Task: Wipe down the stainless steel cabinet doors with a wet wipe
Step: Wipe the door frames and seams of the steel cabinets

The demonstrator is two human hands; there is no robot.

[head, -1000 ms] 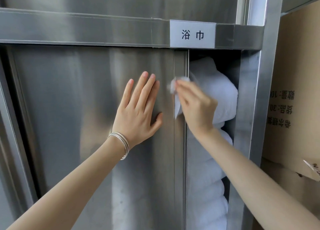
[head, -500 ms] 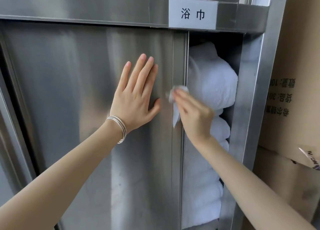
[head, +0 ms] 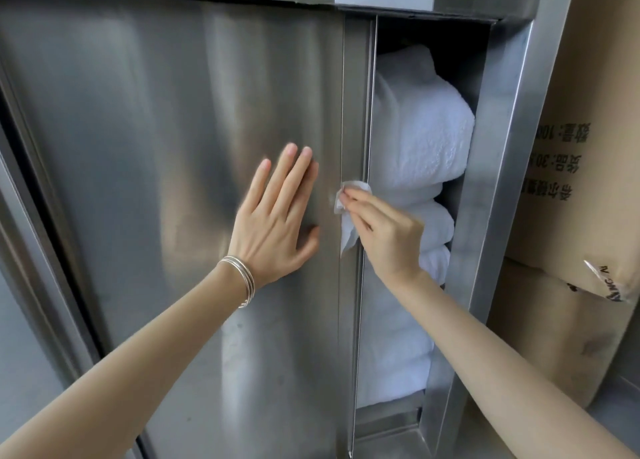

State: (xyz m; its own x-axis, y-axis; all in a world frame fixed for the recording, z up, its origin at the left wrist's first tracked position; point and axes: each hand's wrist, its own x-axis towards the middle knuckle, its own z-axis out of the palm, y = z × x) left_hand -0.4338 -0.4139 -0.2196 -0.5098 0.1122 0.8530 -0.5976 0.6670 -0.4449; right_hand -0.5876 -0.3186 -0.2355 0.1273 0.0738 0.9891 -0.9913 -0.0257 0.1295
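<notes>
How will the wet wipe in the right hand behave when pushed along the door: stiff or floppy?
Probably floppy: the wet wipe hangs limp below the right hand pinching it. Likely very light, since fingertips alone hold it. It may bunch rather than slide flat; it looks crumpled against the cabinet door.
</notes>
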